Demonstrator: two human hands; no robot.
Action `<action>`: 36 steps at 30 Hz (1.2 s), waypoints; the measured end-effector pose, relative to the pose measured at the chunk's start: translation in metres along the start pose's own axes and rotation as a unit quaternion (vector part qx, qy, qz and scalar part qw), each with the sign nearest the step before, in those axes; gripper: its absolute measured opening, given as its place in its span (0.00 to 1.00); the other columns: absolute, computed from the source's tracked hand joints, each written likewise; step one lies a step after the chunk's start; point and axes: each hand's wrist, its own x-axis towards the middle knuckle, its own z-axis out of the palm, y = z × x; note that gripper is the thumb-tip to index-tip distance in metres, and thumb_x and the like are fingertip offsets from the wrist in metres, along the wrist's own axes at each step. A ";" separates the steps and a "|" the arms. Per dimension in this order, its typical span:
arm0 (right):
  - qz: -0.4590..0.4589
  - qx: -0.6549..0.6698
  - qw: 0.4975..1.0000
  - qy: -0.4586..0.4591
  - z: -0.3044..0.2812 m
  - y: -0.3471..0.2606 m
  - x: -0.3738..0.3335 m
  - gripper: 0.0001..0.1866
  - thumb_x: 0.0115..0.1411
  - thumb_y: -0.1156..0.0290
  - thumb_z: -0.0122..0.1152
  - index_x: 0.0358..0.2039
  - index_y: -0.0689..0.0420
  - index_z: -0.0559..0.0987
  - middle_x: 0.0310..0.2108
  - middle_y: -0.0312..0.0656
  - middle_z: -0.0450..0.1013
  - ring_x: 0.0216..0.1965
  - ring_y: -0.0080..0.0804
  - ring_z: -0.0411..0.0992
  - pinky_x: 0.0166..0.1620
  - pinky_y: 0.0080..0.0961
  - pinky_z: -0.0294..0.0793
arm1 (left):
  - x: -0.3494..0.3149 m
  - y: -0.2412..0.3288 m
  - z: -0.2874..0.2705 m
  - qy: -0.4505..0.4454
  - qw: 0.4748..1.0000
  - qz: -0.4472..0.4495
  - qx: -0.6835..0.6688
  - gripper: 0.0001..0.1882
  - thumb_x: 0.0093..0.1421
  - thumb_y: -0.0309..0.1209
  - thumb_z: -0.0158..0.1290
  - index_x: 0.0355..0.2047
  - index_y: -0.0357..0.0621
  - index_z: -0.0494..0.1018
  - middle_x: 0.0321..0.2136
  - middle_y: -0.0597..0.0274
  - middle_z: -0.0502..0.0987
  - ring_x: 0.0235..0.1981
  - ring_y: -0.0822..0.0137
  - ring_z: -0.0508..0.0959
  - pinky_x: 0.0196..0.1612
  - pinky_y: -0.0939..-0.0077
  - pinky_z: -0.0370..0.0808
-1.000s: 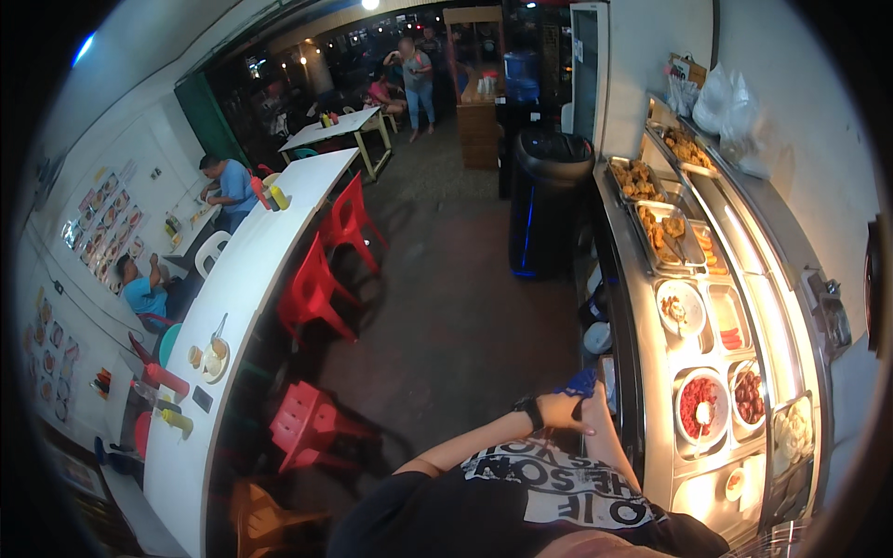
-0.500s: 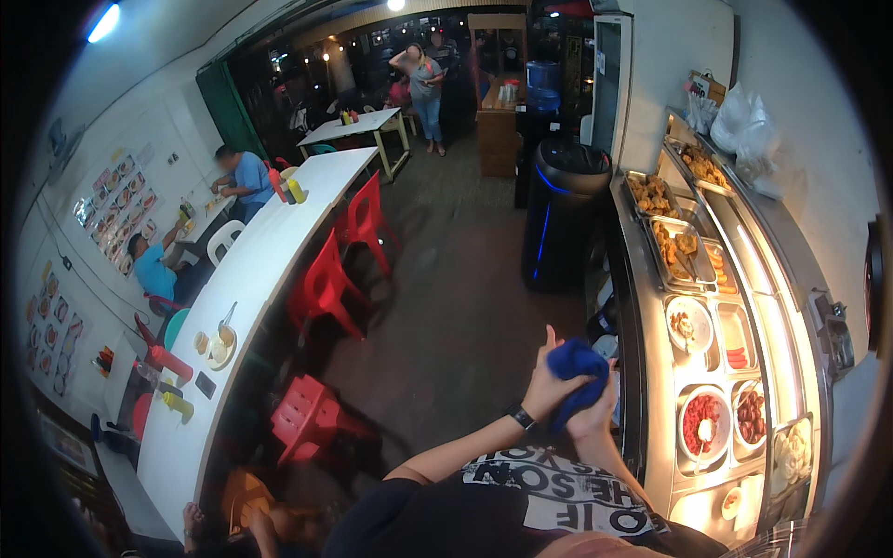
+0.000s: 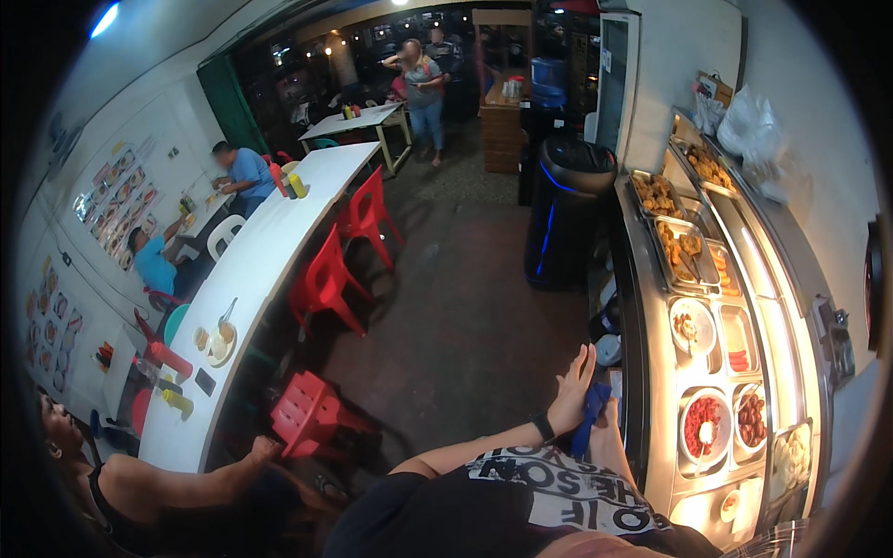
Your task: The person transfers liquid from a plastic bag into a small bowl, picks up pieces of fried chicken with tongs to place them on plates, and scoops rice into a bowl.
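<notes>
A bunched dark blue cloth (image 3: pixel 593 417) sits between my hands, in front of my body and beside the food counter. My left hand (image 3: pixel 569 395), with a dark watch on its wrist, has its fingers stretched out, and its palm side lies against the cloth. My right hand (image 3: pixel 606 432) is partly hidden behind the cloth and grips its lower part.
At my right runs a lit food counter (image 3: pixel 688 372) with trays and bowls of food. A black speaker-like cylinder (image 3: pixel 567 214) stands ahead. On the left are a long white table (image 3: pixel 270 265), red chairs (image 3: pixel 326 279) and a person (image 3: pixel 167 484) close by.
My left fingers have straightened off the cloth, which looks less spread out. A person at lower left has come further into view, one hand at a red stool. The standing person far ahead is nearer.
</notes>
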 end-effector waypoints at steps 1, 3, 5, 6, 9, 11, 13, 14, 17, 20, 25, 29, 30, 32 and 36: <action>0.001 -0.009 1.000 0.001 -0.002 0.002 0.004 0.18 0.63 0.53 0.43 0.32 0.53 0.76 0.29 0.41 0.75 0.31 0.36 0.75 0.34 0.33 0.77 | 0.003 -0.012 0.009 -0.028 0.999 -0.027 0.021 0.48 0.58 0.33 0.54 0.71 0.60 0.35 0.69 0.45 0.40 0.67 0.35 0.49 0.57 0.19 0.47; 0.007 -0.020 1.000 -0.008 -0.005 0.005 0.011 0.18 0.63 0.53 0.43 0.34 0.53 0.76 0.30 0.42 0.75 0.33 0.36 0.75 0.36 0.35 0.76 | 0.001 -0.028 0.018 -0.088 0.992 -0.058 0.076 0.48 0.58 0.30 0.52 0.71 0.61 0.34 0.69 0.44 0.42 0.67 0.33 0.48 0.55 0.16 0.44; 0.003 -0.022 1.000 -0.014 -0.005 0.001 0.011 0.18 0.63 0.53 0.44 0.36 0.54 0.75 0.32 0.42 0.75 0.35 0.37 0.75 0.38 0.36 0.76 | 0.001 -0.033 0.016 -0.149 0.979 -0.050 0.134 0.47 0.59 0.30 0.51 0.71 0.64 0.34 0.69 0.45 0.43 0.67 0.31 0.47 0.53 0.12 0.41; 0.002 -0.024 1.000 -0.019 -0.005 -0.001 0.012 0.18 0.63 0.53 0.44 0.37 0.54 0.75 0.33 0.43 0.75 0.36 0.37 0.75 0.39 0.37 0.76 | 0.002 -0.034 0.018 -0.175 0.967 -0.026 0.181 0.47 0.59 0.29 0.50 0.71 0.65 0.34 0.69 0.46 0.43 0.67 0.32 0.47 0.53 0.12 0.40; -0.003 -0.028 0.999 -0.034 -0.001 -0.003 0.011 0.19 0.63 0.54 0.44 0.40 0.54 0.74 0.36 0.43 0.75 0.39 0.38 0.74 0.42 0.39 0.75 | 0.004 -0.037 0.022 -0.228 0.924 0.059 0.301 0.45 0.61 0.27 0.47 0.71 0.67 0.34 0.69 0.49 0.48 0.67 0.34 0.47 0.55 0.12 0.36; -0.009 -0.029 0.999 -0.044 0.000 -0.007 0.009 0.19 0.63 0.54 0.44 0.42 0.55 0.74 0.38 0.44 0.75 0.41 0.38 0.74 0.44 0.40 0.75 | 0.008 -0.039 0.027 -0.216 0.903 0.124 0.349 0.45 0.61 0.29 0.48 0.71 0.67 0.34 0.69 0.50 0.48 0.68 0.35 0.47 0.55 0.12 0.37; -0.016 -0.030 0.998 -0.053 0.002 -0.011 0.007 0.20 0.63 0.54 0.44 0.44 0.55 0.74 0.40 0.44 0.75 0.43 0.39 0.74 0.46 0.41 0.74 | 0.010 -0.035 0.029 -0.197 0.868 0.192 0.413 0.45 0.61 0.34 0.50 0.71 0.66 0.34 0.69 0.53 0.48 0.68 0.37 0.47 0.56 0.13 0.37; -0.016 -0.028 0.998 -0.059 0.002 -0.011 0.008 0.21 0.63 0.54 0.44 0.45 0.55 0.73 0.41 0.45 0.75 0.44 0.39 0.74 0.47 0.42 0.74 | 0.011 -0.030 0.026 -0.206 0.869 0.203 0.402 0.45 0.61 0.34 0.50 0.71 0.66 0.35 0.69 0.54 0.48 0.68 0.37 0.47 0.57 0.13 0.37; -0.026 -0.030 0.996 -0.085 0.007 -0.017 0.006 0.22 0.63 0.54 0.44 0.48 0.56 0.73 0.44 0.46 0.74 0.47 0.40 0.73 0.50 0.44 0.74 | 0.015 -0.022 0.014 -0.162 0.890 0.245 0.349 0.46 0.59 0.32 0.52 0.71 0.63 0.37 0.69 0.56 0.48 0.69 0.42 0.49 0.56 0.14 0.39; -0.061 -0.023 0.991 -0.113 0.004 -0.031 0.009 0.24 0.62 0.54 0.44 0.52 0.57 0.72 0.47 0.46 0.74 0.50 0.41 0.73 0.53 0.46 0.73 | 0.030 0.018 -0.016 -0.211 0.896 0.192 0.339 0.47 0.58 0.29 0.54 0.71 0.57 0.39 0.70 0.57 0.48 0.69 0.48 0.50 0.58 0.18 0.40; -0.012 0.090 0.928 -0.362 0.017 -0.074 0.021 0.30 0.54 0.67 0.59 0.58 0.64 0.68 0.51 0.52 0.73 0.47 0.47 0.76 0.48 0.46 0.79 | 0.048 0.057 -0.084 -0.199 0.794 -0.084 -0.569 0.45 0.63 0.43 0.54 0.70 0.72 0.34 0.69 0.58 0.46 0.64 0.48 0.61 0.55 0.51 0.73; -0.029 0.109 0.924 -0.365 0.065 -0.092 -0.010 0.25 0.61 0.61 0.54 0.53 0.65 0.71 0.47 0.51 0.75 0.44 0.43 0.77 0.46 0.40 0.80 | 0.048 0.062 -0.108 -0.135 0.621 -0.044 -0.771 0.35 0.63 0.64 0.35 0.68 0.69 0.50 0.69 0.64 0.45 0.65 0.33 0.53 0.52 0.27 0.67; -0.038 0.124 0.929 -0.347 0.076 -0.091 -0.019 0.24 0.64 0.59 0.51 0.52 0.64 0.72 0.47 0.50 0.76 0.44 0.42 0.77 0.46 0.39 0.80 | 0.049 0.064 -0.109 -0.133 0.590 -0.044 -0.795 0.35 0.63 0.64 0.36 0.66 0.68 0.53 0.70 0.65 0.45 0.65 0.32 0.52 0.52 0.24 0.66; -0.069 0.110 0.945 -0.300 0.097 -0.084 -0.037 0.23 0.68 0.55 0.42 0.49 0.61 0.74 0.48 0.47 0.75 0.45 0.39 0.76 0.47 0.35 0.78 | 0.051 0.063 -0.108 -0.129 0.536 -0.068 -0.832 0.34 0.62 0.64 0.38 0.64 0.66 0.59 0.69 0.64 0.46 0.65 0.30 0.51 0.52 0.21 0.64; -0.093 0.157 0.942 -0.282 0.112 -0.041 -0.075 0.21 0.67 0.53 0.48 0.48 0.57 0.75 0.45 0.42 0.75 0.43 0.32 0.75 0.43 0.24 0.79 | 0.040 0.032 -0.078 -0.121 0.425 -0.170 -0.881 0.32 0.61 0.63 0.42 0.59 0.60 0.66 0.65 0.54 0.57 0.64 0.34 0.56 0.55 0.24 0.63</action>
